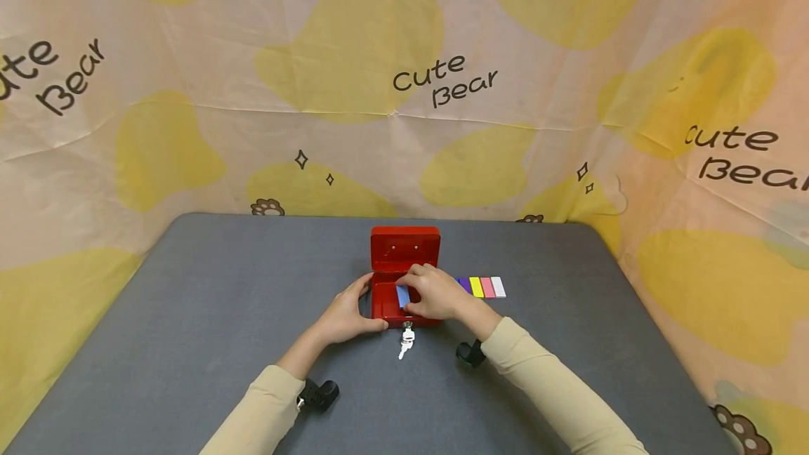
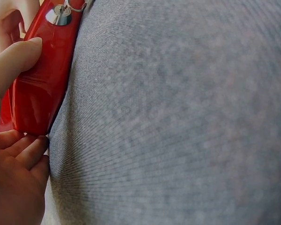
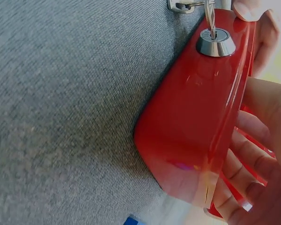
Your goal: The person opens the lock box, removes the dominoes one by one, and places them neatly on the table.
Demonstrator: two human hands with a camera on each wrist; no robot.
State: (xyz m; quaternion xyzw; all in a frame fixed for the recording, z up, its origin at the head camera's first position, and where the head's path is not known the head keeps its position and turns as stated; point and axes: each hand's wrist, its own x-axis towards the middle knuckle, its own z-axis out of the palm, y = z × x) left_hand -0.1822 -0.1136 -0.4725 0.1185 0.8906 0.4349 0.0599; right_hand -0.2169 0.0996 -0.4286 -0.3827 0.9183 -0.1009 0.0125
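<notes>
A red cash box (image 1: 385, 310) stands on the table with its lid raised toward the back. My left hand (image 1: 345, 312) grips its left end, the thumb on the front wall and the other fingers along the side. Over the open box, my right hand (image 1: 435, 292) pinches a light blue rectangular piece (image 1: 402, 296) between thumb and fingers. That piece is hidden in both wrist views. In the front wall sits a lock (image 3: 216, 43) with a key in it, and a ring of keys (image 1: 407, 339) hangs down in front.
Just right of the box, a row of flat coloured pieces (image 1: 482, 287) lies on the grey table (image 1: 221, 314), showing blue, purple, yellow, pink and white. A printed cloth (image 1: 354, 48) hangs behind the table and at both sides.
</notes>
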